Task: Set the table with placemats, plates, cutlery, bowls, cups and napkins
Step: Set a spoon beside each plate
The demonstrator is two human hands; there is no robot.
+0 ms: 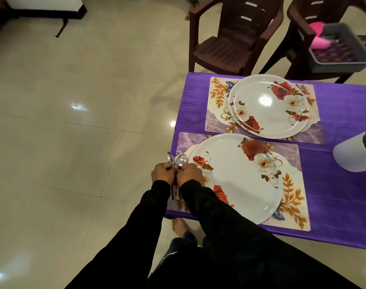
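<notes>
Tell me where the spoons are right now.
In the head view, the spoons are in both hands, over the table's left edge, just left of the near plate.

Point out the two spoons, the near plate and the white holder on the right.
spoons [182, 159], head view, bowl of the right spoon
near plate [240, 184], head view, bare white middle
white holder [353, 157], head view, outer wall

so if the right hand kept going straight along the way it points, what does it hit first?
Likely nothing on the near placemat: the right hand, holding a spoon, points up its bare left strip; next is the far placemat. Height unclear.
</notes>
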